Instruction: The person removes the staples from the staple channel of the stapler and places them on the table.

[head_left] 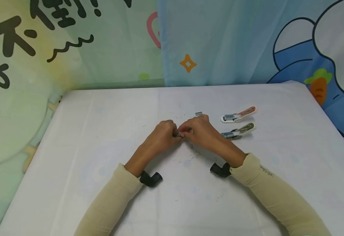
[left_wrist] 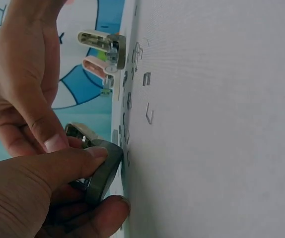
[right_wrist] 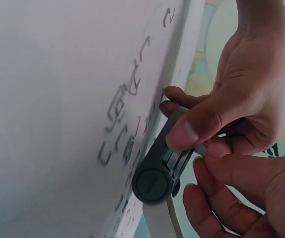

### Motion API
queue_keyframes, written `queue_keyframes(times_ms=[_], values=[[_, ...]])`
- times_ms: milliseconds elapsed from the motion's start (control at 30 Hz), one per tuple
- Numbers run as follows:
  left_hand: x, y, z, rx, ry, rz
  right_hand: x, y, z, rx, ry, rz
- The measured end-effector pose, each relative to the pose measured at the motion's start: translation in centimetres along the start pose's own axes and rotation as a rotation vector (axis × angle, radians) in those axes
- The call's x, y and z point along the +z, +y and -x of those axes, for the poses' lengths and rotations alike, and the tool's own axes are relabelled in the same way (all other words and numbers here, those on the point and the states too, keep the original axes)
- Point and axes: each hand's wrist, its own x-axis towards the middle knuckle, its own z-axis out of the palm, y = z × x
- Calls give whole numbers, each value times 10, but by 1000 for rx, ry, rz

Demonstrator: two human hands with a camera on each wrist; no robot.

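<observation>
A small dark grey stapler [right_wrist: 152, 186] is gripped in my left hand [head_left: 167, 134], its thumb pressed along the metal channel. The stapler stands opened, with its light handle [right_wrist: 162, 220] swung away from the base. My right hand [head_left: 199, 131] comes in from the other side. Its thumb and forefinger [right_wrist: 222, 163] pinch a small grey metal piece [right_wrist: 200, 149] at the end of the channel, mostly hidden by fingertips. Several loose bent staples [left_wrist: 149, 115] are scattered on the white table under both hands.
Two more staplers, one with a pink handle [head_left: 247, 112] and one with a green handle [head_left: 246, 128], lie opened to the right of my right hand. A short staple strip [head_left: 199, 113] lies just beyond that hand. The white tablecloth [head_left: 116, 108] reaches a printed curtain behind.
</observation>
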Motion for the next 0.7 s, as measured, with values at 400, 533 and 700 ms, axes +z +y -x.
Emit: queue_keyframes(times_ms=[400, 533, 700], values=[[-4, -11, 1, 28, -36, 30, -5, 2, 6, -13, 1, 14], [-6, -14, 2, 25, -41, 58, -4, 6, 8, -25, 57, 13], [-9, -16, 1, -3, -57, 48, -7, 13, 12, -97, 140, -69]])
